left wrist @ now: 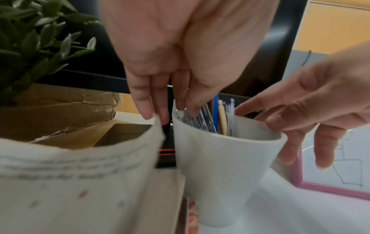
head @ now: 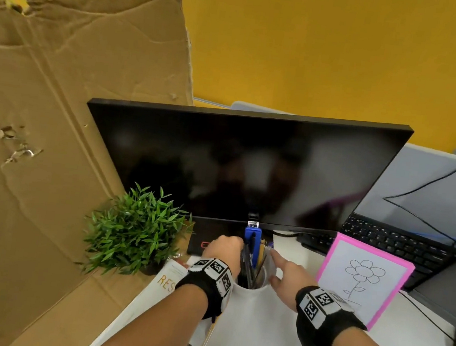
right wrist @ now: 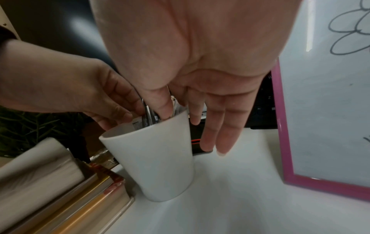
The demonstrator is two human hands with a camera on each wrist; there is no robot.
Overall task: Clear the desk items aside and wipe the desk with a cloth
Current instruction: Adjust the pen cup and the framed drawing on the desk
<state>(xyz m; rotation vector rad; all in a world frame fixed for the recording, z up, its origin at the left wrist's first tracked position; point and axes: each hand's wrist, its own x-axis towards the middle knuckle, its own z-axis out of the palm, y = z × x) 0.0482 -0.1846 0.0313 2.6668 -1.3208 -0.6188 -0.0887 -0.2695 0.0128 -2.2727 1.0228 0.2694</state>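
Observation:
A white cup (head: 263, 282) full of pens (head: 251, 250) stands on the white desk (head: 258, 334), just in front of the monitor. My left hand (head: 223, 248) is at the cup's left rim, thumb inside among the pens (left wrist: 206, 117) and fingers curled down outside. My right hand (head: 285, 272) is at the right rim. Its thumb dips inside the cup (right wrist: 156, 166), its index finger lies outside the wall, and the other fingers hang straight. The wrist views show both hands (left wrist: 170, 110) (right wrist: 178, 114) pinching the cup (left wrist: 220, 166). No cloth is in view.
A dark monitor (head: 245, 166) stands right behind the cup. A potted plant (head: 134, 227) and stacked books (head: 165, 280) sit to the left, against a big cardboard sheet (head: 55, 122). A pink-framed whiteboard (head: 363, 278) and a laptop (head: 399, 245) stand to the right.

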